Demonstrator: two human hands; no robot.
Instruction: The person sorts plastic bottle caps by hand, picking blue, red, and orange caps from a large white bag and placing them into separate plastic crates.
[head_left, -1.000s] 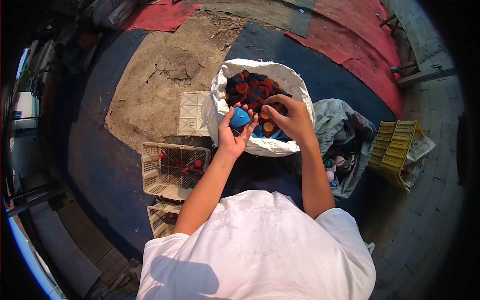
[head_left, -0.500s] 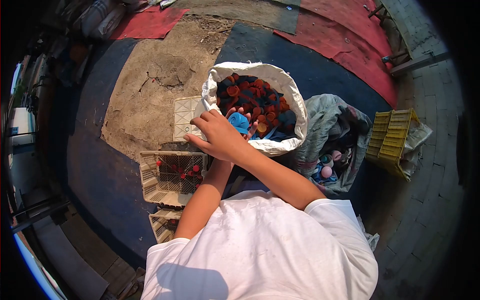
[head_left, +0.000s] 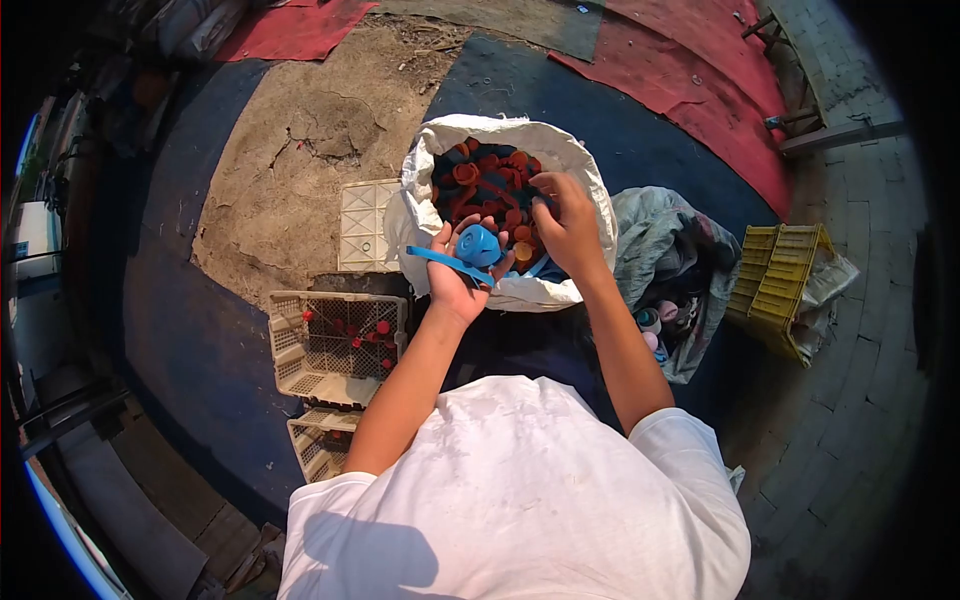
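A white sack (head_left: pixel 430 190) stands open in front of me, filled with several red, orange and blue plastic caps (head_left: pixel 487 175). My left hand (head_left: pixel 452 278) is held palm up at the sack's near rim and grips a blue cap with a strip (head_left: pixel 472 250) sticking out to the left. My right hand (head_left: pixel 568 222) reaches into the sack on the right side, fingers curled among the caps; what they pinch is hidden.
A beige plastic crate (head_left: pixel 335 345) with a few small red pieces sits at my left, a second crate (head_left: pixel 322 445) below it. A flat white tray (head_left: pixel 363 225) lies beyond. A grey bag (head_left: pixel 668 250) and yellow crates (head_left: pixel 790 285) are on the right.
My right hand had crossed left over the crate half a second ago; it is now back in the sack on the right. My left hand stays at the rim with the blue cap.
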